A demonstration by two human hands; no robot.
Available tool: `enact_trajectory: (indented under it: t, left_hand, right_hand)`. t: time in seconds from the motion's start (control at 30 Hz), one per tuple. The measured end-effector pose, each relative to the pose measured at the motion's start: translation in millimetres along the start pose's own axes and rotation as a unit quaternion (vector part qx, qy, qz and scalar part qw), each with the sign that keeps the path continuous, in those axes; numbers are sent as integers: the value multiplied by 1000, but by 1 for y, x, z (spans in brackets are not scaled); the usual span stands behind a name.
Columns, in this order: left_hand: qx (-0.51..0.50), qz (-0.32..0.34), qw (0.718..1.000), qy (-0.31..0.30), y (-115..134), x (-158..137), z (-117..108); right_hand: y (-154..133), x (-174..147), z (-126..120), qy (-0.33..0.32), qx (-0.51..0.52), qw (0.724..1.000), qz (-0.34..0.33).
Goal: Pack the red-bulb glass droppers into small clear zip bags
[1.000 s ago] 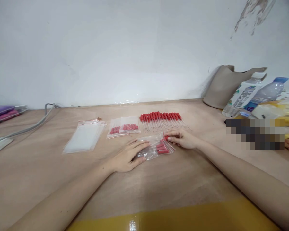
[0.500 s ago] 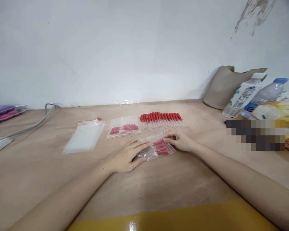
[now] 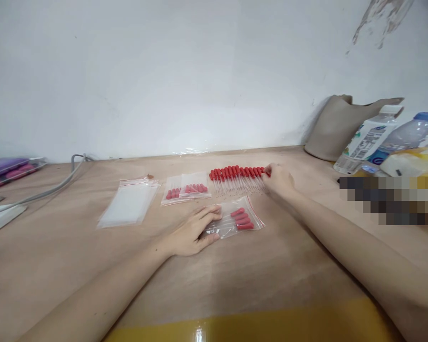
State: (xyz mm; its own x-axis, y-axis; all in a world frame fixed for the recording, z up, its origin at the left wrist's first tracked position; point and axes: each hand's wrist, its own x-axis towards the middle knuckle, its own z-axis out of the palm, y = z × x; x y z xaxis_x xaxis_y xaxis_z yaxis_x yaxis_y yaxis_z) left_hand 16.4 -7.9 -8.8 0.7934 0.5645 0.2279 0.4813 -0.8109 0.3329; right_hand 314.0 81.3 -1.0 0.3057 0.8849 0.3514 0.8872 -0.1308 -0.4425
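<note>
My left hand (image 3: 194,232) lies with fingers stretched out on the left end of a clear zip bag (image 3: 231,231), pressing it to the table. Several red-bulbed droppers (image 3: 243,218) with thin clear stems lie inside that bag, bulbs toward its red-striped right edge. My right hand (image 3: 281,179) is at the right end of a row of loose droppers (image 3: 231,172), its fingers closed round the end one, whose stem is partly hidden. Behind my left hand lie filled bags (image 3: 171,202) holding more red-bulbed droppers. To their left is a stack of flat zip bags (image 3: 127,204).
A grey cable (image 3: 59,184) and purple-pink packs (image 3: 12,168) are at the left. At the right stand a beige container (image 3: 326,128) and two plastic bottles (image 3: 367,137), beside yellow packaging (image 3: 423,166). The wall (image 3: 199,76) closes off the table's back; yellow tape (image 3: 253,323) crosses its front.
My right hand has let go of the bag's right edge and moved back and right to the row of droppers. My left hand stays on the bag. The view has shifted slightly.
</note>
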Motion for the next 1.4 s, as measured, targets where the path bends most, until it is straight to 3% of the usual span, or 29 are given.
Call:
enact_trajectory:
  t: [0.1, 0.2, 0.43, 0.63, 0.83, 1.1, 1.3, 1.4]
  left_hand:
    - [-7, 7, 1000, 5, 1, 0, -1]
    - [-14, 2, 1000, 5, 3, 0, -2]
    - [-15, 3, 1000, 5, 3, 0, -1]
    - [-15, -4, 1000, 3, 3, 0, -2]
    - [-14, 1, 1000, 6, 3, 0, -1]
    - [-15, 3, 1000, 7, 3, 0, -1]
    - [-16, 0, 1000, 5, 4, 0, -2]
    - [-9, 1, 1000, 5, 4, 0, -2]
  right_hand:
    - [2, 15, -2, -37, -14, 994, 105]
    - [9, 26, 0, -68, -4, 988, 137]
    - [24, 37, 12, -71, 20, 990, 121]
    - [31, 46, 2, -51, 43, 993, 93]
    - [34, 34, 4, -117, 38, 984, 132]
    - [34, 36, 9, -79, 80, 983, 148]
    - [22, 17, -6, -23, 188, 976, 105]
    - [8, -13, -10, -35, 315, 947, 54]
